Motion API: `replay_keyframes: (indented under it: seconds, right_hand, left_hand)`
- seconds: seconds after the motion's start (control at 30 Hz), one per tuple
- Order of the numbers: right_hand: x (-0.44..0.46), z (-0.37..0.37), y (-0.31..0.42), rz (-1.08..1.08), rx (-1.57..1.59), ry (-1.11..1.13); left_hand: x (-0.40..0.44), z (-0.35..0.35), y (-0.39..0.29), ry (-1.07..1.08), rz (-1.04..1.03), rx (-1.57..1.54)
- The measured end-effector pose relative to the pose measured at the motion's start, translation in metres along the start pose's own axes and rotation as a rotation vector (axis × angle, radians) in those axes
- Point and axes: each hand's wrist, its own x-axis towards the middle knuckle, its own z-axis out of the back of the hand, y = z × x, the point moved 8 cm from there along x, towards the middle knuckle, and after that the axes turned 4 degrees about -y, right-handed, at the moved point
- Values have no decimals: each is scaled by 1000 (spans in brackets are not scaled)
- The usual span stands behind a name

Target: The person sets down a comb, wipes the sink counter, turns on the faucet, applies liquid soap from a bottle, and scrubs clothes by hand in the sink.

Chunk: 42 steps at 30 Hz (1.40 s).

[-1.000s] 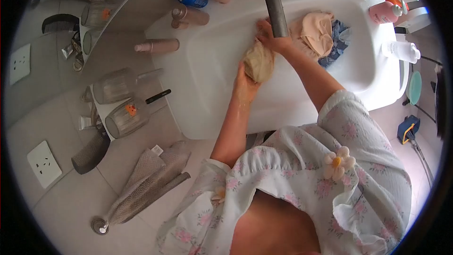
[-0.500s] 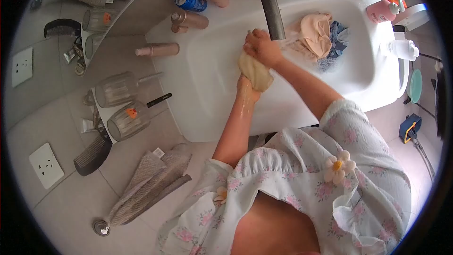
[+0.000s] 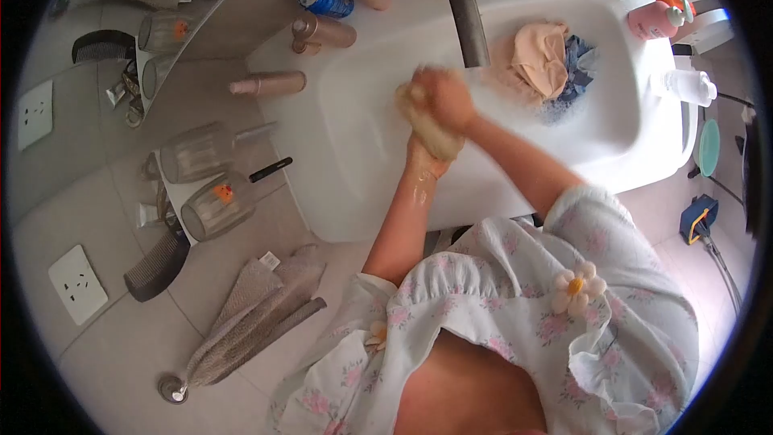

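A wet, pale yellow cloth is bunched between my hands above the white sink basin. My left hand holds it from below; the cloth covers most of its fingers, and the wrist glistens with water. From above, my right hand is closed on the cloth's upper part, smeared by motion. Just behind my right hand hangs the dark faucet spout. To the right in the basin lie a wet peach cloth and a blue patterned cloth in shallow water.
Pinkish bottles and a blue can line the sink's left rim. A pink pump bottle and a white bottle stand on the right rim. Cups, a comb and a grey towel are at the left wall.
My right hand has shifted slightly down and toward the cloth, blurring as it moves. The yellow cloth is more squeezed together, with part showing left of the right hand.
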Motion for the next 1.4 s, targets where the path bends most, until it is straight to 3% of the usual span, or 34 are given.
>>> replay_keyframes:
  seconds: [0.03,0.07,0.1,0.17,0.2,0.23,0.27,0.3,0.37,0.43,0.5,0.63,0.73,0.8,0.83,0.9,0.93,1.0,1.07,1.13,1.27,1.33,1.37,1.4]
  right_hand:
    - [16,8,-23,-140,6,14]
    - [27,4,-45,98,-35,-26]
    - [31,13,-44,197,-90,42]
    - [22,37,-61,179,0,5]
    - [16,41,-66,164,55,-10]
    - [9,40,-76,-71,165,31]
    - [5,28,-89,-180,8,29]
    - [-1,7,-105,-290,-152,30]
    - [-6,-36,-99,-250,-56,56]
    - [-11,-64,-32,-76,172,159]
    - [-27,-39,44,35,69,185]
    - [-58,-16,101,91,-13,119]
    - [-16,-29,27,32,-136,-1]
    - [16,-16,-38,-184,-50,23]
    - [21,-12,-78,-193,-28,-96]
    - [16,-20,-107,-316,129,-90]
    - [9,-22,-97,-432,265,31]
    - [-23,-53,-68,-378,257,200]
    - [-52,-74,-17,-94,88,276]
    - [-67,-48,40,-68,-29,209]
    - [-55,-30,37,61,-93,52]
    - [-10,-15,-5,-55,-8,1]
    - [5,-9,-22,-167,9,30]
    - [14,9,-22,-59,-21,-64]
  left_hand:
    - [-14,3,-5,-289,-14,671]
    - [-14,3,-13,-258,-35,763]
    - [-13,6,-28,-226,-58,850]
    - [-20,10,-61,-291,-111,1193]
    - [-26,16,-68,-382,-134,1207]
    - [-32,19,-76,-468,-152,1231]
    - [-32,19,-82,-543,-170,1257]
    - [-25,18,-73,-459,-94,1097]
    - [-12,15,-58,-297,43,768]
    - [1,9,-65,-232,-54,649]
    - [11,-1,-70,-115,-98,543]
    - [5,-10,-60,77,-17,562]
    - [24,11,-41,-27,-133,716]
    - [15,4,-35,-4,-131,797]
    - [11,4,-34,-9,-93,797]
    - [2,13,-33,-112,60,715]
    - [-3,9,-30,-75,108,618]
    - [-12,3,-19,-7,220,427]
    - [11,37,-48,152,-130,1250]
    - [18,52,-58,154,-271,1516]
    - [32,58,-39,-83,-36,980]
    - [40,52,-25,-182,73,704]
    - [34,42,-28,-144,39,806]
    - [28,32,-31,-108,1,907]
